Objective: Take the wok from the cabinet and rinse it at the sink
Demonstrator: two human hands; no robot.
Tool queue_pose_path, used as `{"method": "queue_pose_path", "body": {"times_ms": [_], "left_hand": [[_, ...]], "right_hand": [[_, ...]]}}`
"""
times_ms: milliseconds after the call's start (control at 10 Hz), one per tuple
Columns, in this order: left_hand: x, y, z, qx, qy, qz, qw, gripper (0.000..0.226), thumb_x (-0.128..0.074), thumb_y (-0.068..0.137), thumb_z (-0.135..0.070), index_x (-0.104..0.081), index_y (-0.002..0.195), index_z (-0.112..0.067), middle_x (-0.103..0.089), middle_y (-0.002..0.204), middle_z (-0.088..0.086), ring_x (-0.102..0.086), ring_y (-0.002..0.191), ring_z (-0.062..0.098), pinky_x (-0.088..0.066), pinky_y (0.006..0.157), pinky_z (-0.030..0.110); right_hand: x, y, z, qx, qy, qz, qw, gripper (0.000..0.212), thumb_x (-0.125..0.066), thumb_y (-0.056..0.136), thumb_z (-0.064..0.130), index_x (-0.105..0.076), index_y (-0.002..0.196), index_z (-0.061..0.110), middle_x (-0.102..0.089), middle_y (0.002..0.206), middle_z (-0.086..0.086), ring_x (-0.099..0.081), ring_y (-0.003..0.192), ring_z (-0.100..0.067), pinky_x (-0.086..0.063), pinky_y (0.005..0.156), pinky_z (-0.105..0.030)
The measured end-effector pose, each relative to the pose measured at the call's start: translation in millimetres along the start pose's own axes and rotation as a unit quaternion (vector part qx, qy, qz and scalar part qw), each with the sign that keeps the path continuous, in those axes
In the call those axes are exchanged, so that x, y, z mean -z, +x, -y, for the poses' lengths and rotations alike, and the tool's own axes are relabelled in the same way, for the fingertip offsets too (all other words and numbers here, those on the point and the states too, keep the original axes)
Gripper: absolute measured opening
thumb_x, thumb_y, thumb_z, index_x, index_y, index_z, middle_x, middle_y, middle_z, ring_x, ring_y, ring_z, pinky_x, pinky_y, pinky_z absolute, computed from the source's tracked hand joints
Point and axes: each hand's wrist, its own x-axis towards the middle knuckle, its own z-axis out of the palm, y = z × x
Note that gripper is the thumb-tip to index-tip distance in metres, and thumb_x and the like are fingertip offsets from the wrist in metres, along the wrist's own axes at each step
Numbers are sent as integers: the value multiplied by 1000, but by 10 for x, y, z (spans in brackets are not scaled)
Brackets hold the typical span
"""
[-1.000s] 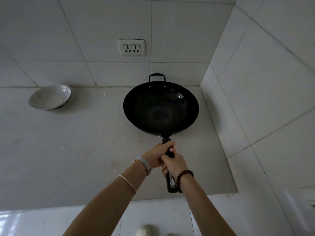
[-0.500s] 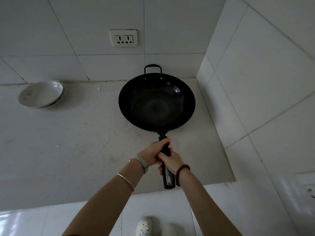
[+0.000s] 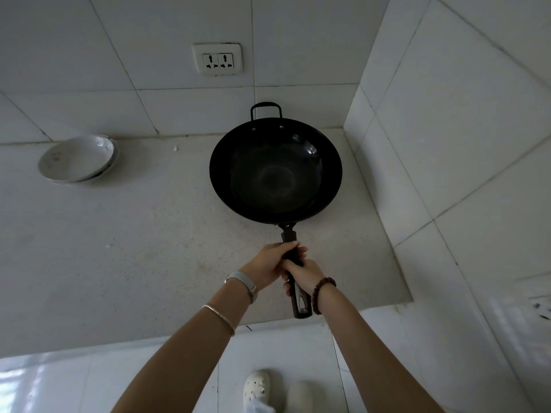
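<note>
A black wok [image 3: 275,174] with a long black handle and a small loop handle at its far rim is over the pale stone counter [image 3: 134,248], near the right corner wall. My left hand [image 3: 268,262] grips the long handle close to the bowl. Just behind it, my right hand [image 3: 304,275] grips the same handle nearer its end. The wok's inside looks dark and bare. Whether its base touches the counter I cannot tell. No sink or cabinet is in view.
White bowls [image 3: 79,159], stacked, sit at the counter's back left. A double wall socket [image 3: 217,59] is on the tiled back wall above the wok. A tiled side wall [image 3: 462,144] stands close on the right. White shoes [image 3: 258,386] show on the glossy floor below.
The wok and both hands keep the same hold; across the frames they sit slightly higher in view, then settle, mostly from the camera shifting.
</note>
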Motion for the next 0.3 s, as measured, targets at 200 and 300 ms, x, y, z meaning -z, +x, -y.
{"method": "queue_pose_path", "body": {"times_ms": [200, 300], "left_hand": [[36, -192, 46, -50, 115, -21, 992, 33, -49, 97, -15, -52, 124, 3, -64, 112, 18, -62, 85, 21, -52, 67, 27], [104, -343, 1, -87, 170, -64, 979, 38, -54, 95, -19, -49, 131, -6, -60, 122, 14, -62, 104, 22, -53, 87, 31]], "right_hand": [[-4, -113, 23, 19, 7, -4, 1000, 26, -59, 93, 29, -59, 106, 6, -63, 78, -6, -61, 59, -16, -56, 56, -26], [47, -193, 32, 48, -78, -40, 995, 44, -60, 91, 40, -55, 120, 7, -66, 99, -5, -65, 80, -16, -54, 71, -31]]}}
